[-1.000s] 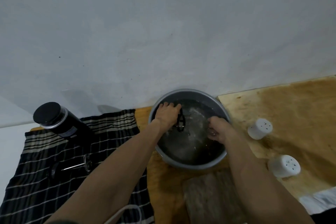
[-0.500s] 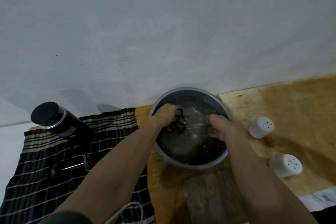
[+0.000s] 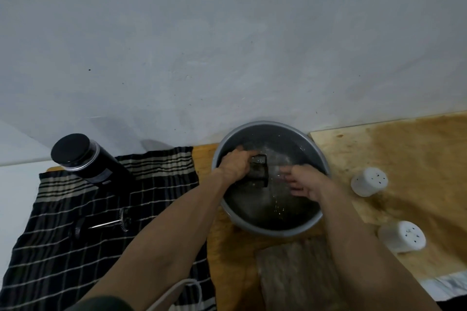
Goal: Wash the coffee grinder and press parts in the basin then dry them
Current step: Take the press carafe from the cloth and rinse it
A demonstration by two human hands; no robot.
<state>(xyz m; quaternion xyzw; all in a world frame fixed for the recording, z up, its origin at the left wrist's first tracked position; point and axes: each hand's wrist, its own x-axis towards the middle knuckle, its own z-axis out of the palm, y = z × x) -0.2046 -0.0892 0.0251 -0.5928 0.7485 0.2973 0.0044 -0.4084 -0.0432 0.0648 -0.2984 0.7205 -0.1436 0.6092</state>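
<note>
Basin (image 3: 271, 231): round, grey metal, upright on the desk against the wall, holding dark water with specks afloat.
Press part in water (image 3: 259, 171): dark, roughly cylindrical piece, tilted, partly submerged at the basin's left side, gripped by the left hand (image 3: 236, 165); finer detail blurred.
Plunger (image 3: 111, 222): thin metal rod with a round mesh disc at one end and a dark knob at the other, lying flat on the striped cloth left of the basin.
Grinder (image 3: 86, 159): black cylinder with a black lid, standing on the cloth's far corner near the wall.
</note>
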